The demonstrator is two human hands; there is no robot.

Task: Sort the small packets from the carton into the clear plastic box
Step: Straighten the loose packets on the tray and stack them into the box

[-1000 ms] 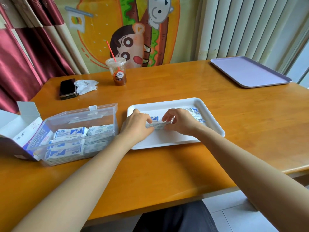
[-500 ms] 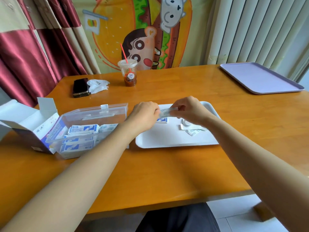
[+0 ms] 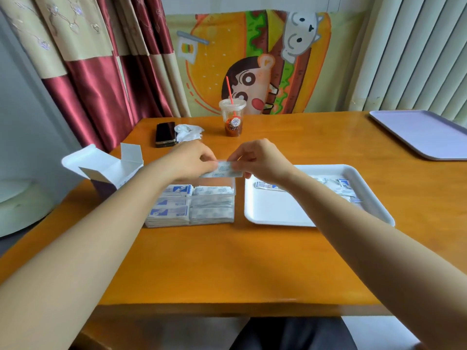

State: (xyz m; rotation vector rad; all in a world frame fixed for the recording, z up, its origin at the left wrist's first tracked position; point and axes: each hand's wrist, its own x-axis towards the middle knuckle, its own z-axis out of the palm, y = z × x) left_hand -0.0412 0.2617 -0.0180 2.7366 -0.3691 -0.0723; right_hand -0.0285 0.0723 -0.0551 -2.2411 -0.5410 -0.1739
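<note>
Carton (image 3: 106, 170): far left on the worktop (image 3: 227, 261), flaps open. Its inside is hidden, so I cannot tell whether any packets remain there.
Box (image 3: 234, 195): just right of the carton, packed with two side-by-side stacks (image 3: 171, 210) that reach near its rim.
Left hand (image 3: 192, 160): above the box, fingers curled, pinching the left end of the held packet.
Held packet (image 3: 223, 171): in the air over the box's back edge, between both hands. It could be one packet or a thin bundle; it is too blurred to say.
Right hand (image 3: 260, 160): pinching the packet's right end, thumb and fingertips closed on it.
Tray (image 3: 278, 210): white, right of the box. Loose packets (image 3: 338, 186) lie scattered along its far side.
Progress: most looks sorted. What is left, by my judgement, is setting this packet in and clearing the few still on the tray.
</note>
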